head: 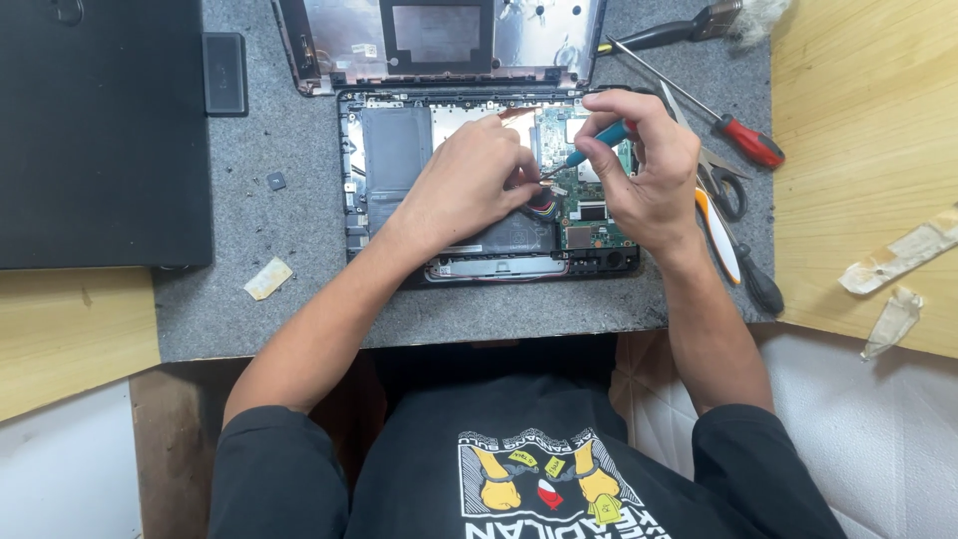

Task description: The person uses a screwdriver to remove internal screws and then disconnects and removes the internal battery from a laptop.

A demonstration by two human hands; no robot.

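I am looking straight down on an opened laptop base point(399, 190), its bottom cover off, lying on a grey mat point(279, 299) on the counter point(868, 150). My right hand point(649, 180) has its fingers closed around a small teal-handled screwdriver point(599, 142), the tip angled down toward the green circuit board point(589, 215), close to a bundle of red and dark wires point(542, 203). My left hand point(469, 185) rests over the middle of the base, its fingers curled and pressing down beside the tool tip; whether they pinch anything I cannot tell, as the fingertips are hidden. I judge the step in hand to be work on a small screw or connector at the board's edge, with the left hand steadying the part. The next move would call for keeping the tip seated squarely and the wires held aside. A red-handled screwdriver point(748, 142), scissors point(720, 185) and an orange-and-black tool point(733, 250) lie just right of the base; the detached cover point(439, 40) sits above it, a closed black laptop point(100, 130) at the left.
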